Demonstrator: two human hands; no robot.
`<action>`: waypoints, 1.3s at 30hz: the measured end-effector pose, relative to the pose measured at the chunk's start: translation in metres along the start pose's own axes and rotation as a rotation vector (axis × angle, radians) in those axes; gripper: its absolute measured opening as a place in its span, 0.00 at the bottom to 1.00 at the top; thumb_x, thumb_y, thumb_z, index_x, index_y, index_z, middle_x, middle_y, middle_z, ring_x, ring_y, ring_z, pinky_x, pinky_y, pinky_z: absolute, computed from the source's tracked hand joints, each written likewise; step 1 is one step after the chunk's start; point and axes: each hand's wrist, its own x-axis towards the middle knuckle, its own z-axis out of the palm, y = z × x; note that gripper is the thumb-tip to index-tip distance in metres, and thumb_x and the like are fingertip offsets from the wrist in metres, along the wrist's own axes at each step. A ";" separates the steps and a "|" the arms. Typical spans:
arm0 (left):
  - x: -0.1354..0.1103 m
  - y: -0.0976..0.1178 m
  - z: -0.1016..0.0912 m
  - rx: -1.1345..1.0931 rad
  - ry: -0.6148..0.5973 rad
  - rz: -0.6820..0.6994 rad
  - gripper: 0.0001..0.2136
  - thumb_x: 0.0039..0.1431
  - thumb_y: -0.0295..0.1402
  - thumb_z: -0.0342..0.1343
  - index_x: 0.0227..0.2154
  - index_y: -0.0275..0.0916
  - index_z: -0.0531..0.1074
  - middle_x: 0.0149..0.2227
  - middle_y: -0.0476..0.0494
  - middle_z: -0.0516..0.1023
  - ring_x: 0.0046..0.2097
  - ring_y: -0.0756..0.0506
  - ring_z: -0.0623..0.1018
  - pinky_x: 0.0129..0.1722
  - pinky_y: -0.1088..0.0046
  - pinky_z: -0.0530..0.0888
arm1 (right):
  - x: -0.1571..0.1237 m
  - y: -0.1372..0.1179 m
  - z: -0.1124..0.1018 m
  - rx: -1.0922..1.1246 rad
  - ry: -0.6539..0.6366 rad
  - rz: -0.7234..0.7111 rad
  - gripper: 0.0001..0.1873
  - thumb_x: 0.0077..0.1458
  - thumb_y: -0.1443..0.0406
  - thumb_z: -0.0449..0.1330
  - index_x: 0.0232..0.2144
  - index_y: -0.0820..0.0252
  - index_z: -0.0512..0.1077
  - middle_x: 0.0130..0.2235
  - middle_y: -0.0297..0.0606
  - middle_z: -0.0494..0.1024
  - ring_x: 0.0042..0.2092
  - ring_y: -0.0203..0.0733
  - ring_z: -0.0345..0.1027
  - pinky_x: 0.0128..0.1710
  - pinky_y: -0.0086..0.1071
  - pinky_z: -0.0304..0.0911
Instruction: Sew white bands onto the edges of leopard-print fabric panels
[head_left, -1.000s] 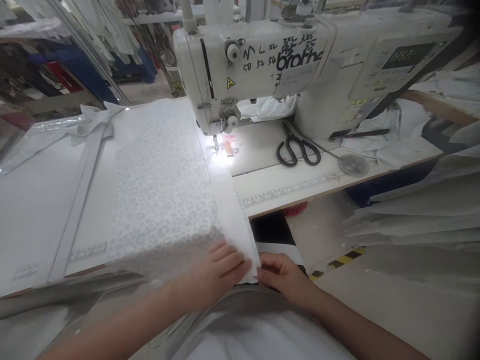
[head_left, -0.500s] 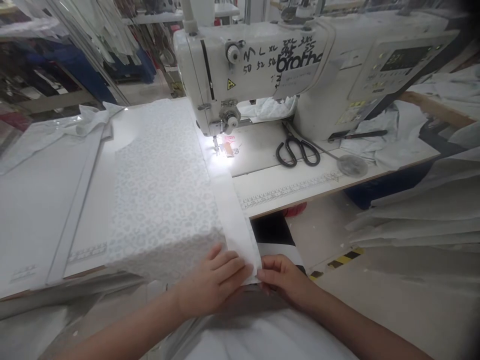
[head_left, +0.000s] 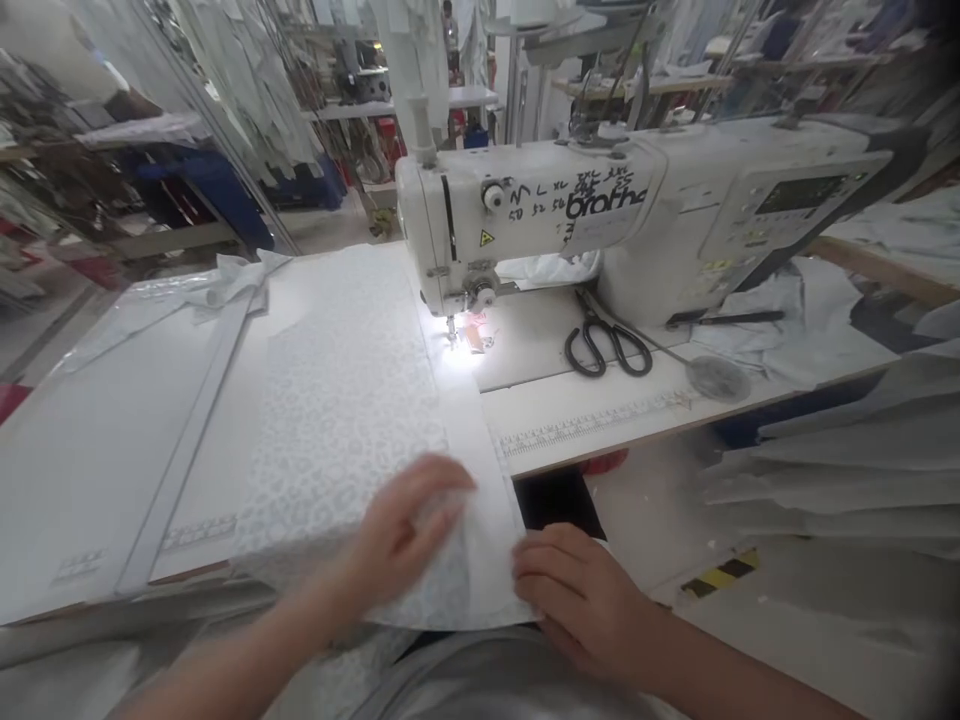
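Observation:
A white patterned fabric panel [head_left: 337, 400] lies flat on the sewing table [head_left: 90, 470], its right edge running up to the needle of the white sewing machine [head_left: 570, 215]. My left hand [head_left: 405, 525] rests on the near end of the fabric, blurred by motion, its fingers curled over the cloth. My right hand [head_left: 577, 590] pinches the fabric's near right corner at the table's front edge. The lamp by the needle [head_left: 454, 335] lights the seam.
Black scissors [head_left: 607, 345] lie right of the needle, beside a round metal disc [head_left: 716, 378]. A printed ruler strip [head_left: 592, 430] runs along the table's front. White cloth pieces are piled at the right [head_left: 840, 470]. Racks of hanging garments stand behind.
The view has tilted up and back. My left hand has lifted and slid up onto the fabric, pulling its near end toward me. My right hand stays at the corner.

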 end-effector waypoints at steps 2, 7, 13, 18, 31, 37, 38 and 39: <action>0.010 -0.015 -0.014 0.129 0.076 -0.134 0.10 0.62 0.31 0.45 0.43 0.39 0.67 0.47 0.41 0.70 0.50 0.45 0.70 0.49 0.65 0.69 | 0.001 0.000 0.000 -0.002 -0.008 0.001 0.09 0.53 0.77 0.49 0.33 0.67 0.66 0.35 0.44 0.72 0.40 0.43 0.63 0.40 0.38 0.62; 0.012 -0.041 -0.030 0.308 -0.003 -0.221 0.14 0.62 0.35 0.46 0.50 0.43 0.64 0.56 0.44 0.63 0.59 0.43 0.60 0.56 0.60 0.64 | -0.001 0.000 0.002 0.025 -0.004 0.038 0.09 0.54 0.77 0.48 0.32 0.66 0.66 0.34 0.42 0.72 0.39 0.41 0.63 0.38 0.36 0.62; 0.007 -0.048 -0.035 0.423 -0.117 -0.178 0.18 0.62 0.35 0.45 0.55 0.43 0.60 0.59 0.46 0.61 0.62 0.42 0.54 0.59 0.57 0.60 | -0.004 0.003 0.005 0.037 0.008 0.056 0.08 0.55 0.75 0.48 0.33 0.64 0.66 0.33 0.41 0.72 0.38 0.41 0.64 0.38 0.36 0.62; 0.013 -0.040 -0.032 0.535 -0.245 -0.190 0.21 0.62 0.38 0.45 0.58 0.45 0.57 0.62 0.47 0.54 0.64 0.38 0.47 0.59 0.52 0.57 | 0.002 0.005 0.005 0.044 0.007 0.093 0.09 0.56 0.74 0.46 0.31 0.62 0.66 0.31 0.40 0.72 0.36 0.41 0.64 0.36 0.35 0.62; 0.030 -0.052 -0.038 0.575 -0.262 -0.254 0.24 0.61 0.45 0.44 0.58 0.45 0.54 0.62 0.46 0.55 0.63 0.36 0.52 0.58 0.46 0.56 | 0.024 0.031 0.017 0.051 0.090 0.016 0.11 0.60 0.72 0.47 0.28 0.62 0.66 0.28 0.38 0.73 0.33 0.37 0.65 0.33 0.29 0.64; 0.048 -0.065 -0.047 0.621 -0.240 -0.186 0.24 0.60 0.42 0.48 0.56 0.39 0.57 0.61 0.41 0.56 0.63 0.36 0.51 0.58 0.49 0.57 | 0.051 0.043 0.011 0.003 0.056 0.001 0.11 0.56 0.75 0.48 0.28 0.63 0.68 0.28 0.38 0.73 0.33 0.38 0.64 0.34 0.31 0.63; 0.047 -0.061 -0.043 0.605 -0.225 -0.182 0.21 0.61 0.39 0.47 0.55 0.39 0.58 0.61 0.40 0.57 0.63 0.37 0.52 0.58 0.50 0.58 | 0.054 0.045 0.011 0.004 0.047 -0.001 0.10 0.55 0.75 0.48 0.29 0.63 0.68 0.28 0.38 0.73 0.34 0.39 0.64 0.34 0.31 0.62; 0.045 -0.057 -0.038 0.573 -0.209 -0.179 0.19 0.61 0.36 0.46 0.55 0.38 0.59 0.61 0.40 0.57 0.63 0.38 0.52 0.58 0.50 0.58 | 0.058 0.048 0.010 0.007 0.037 -0.005 0.10 0.55 0.76 0.48 0.29 0.63 0.68 0.29 0.39 0.73 0.34 0.39 0.64 0.33 0.31 0.62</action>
